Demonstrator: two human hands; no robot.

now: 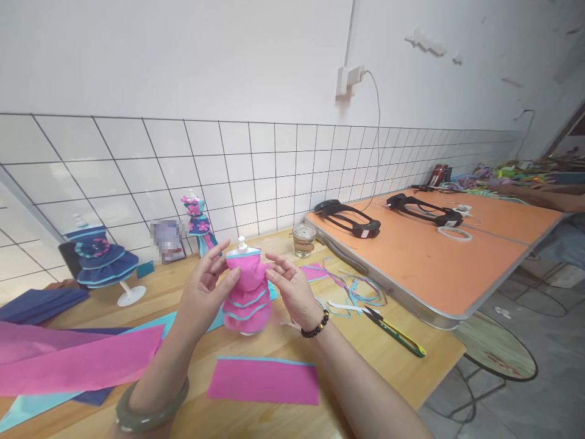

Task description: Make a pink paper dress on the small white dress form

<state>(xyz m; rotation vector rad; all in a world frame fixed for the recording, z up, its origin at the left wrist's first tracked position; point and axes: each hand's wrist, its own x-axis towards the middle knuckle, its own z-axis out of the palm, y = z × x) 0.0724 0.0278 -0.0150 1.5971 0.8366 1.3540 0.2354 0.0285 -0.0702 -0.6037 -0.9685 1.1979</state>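
Observation:
A small white dress form stands upright on the wooden table, dressed in a pink tiered dress with light blue trim. At its left side, my left hand has its thumb against the bodice and its other fingers spread behind. My right hand pinches the pink fabric at the right side of the bodice with thumb and fingers. Nearer to me lies a flat pink rectangle of cloth with a light blue top edge.
Dressed forms, cloth strips and a glass surround the work. Green-yellow snips lie right. Black headsets rest on the orange table. Another person's arm shows far right.

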